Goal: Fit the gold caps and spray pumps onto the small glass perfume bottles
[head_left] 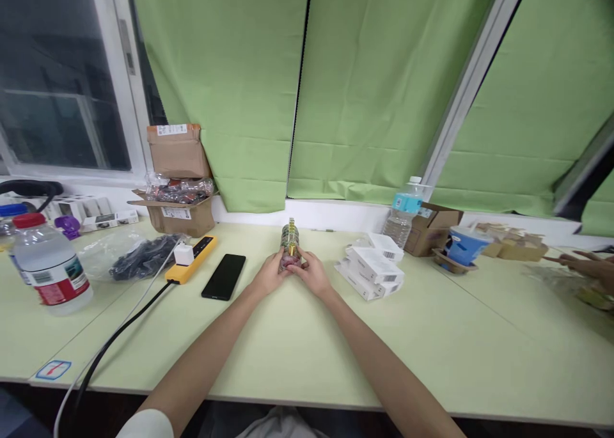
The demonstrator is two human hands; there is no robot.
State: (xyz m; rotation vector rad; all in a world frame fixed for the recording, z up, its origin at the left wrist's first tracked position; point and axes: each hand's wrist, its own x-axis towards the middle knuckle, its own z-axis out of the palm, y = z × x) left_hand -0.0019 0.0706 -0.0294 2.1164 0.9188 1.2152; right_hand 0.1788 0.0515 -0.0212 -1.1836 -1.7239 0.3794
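A small clear bottle (290, 241) with a gold neck and pinkish contents stands upright on the pale green table (297, 342), far out in front of me. My left hand (268, 275) grips its lower left side with curled fingers. On the bottle's lower right side my right hand (311, 273) is wrapped the same way. Both arms are stretched forward. A black phone (224, 276) lies flat just left of my left hand. A stack of small white boxes (371, 270) sits just right of my right hand.
A yellow power strip (192, 259) with a white plug and a black cable runs left. Water bottles stand at the left (50, 265) and the back right (403, 211). Cardboard boxes (178, 188), a plastic bag (129, 252) and a blue cup (463, 245) line the back. Another person's hand (588, 268) rests at far right.
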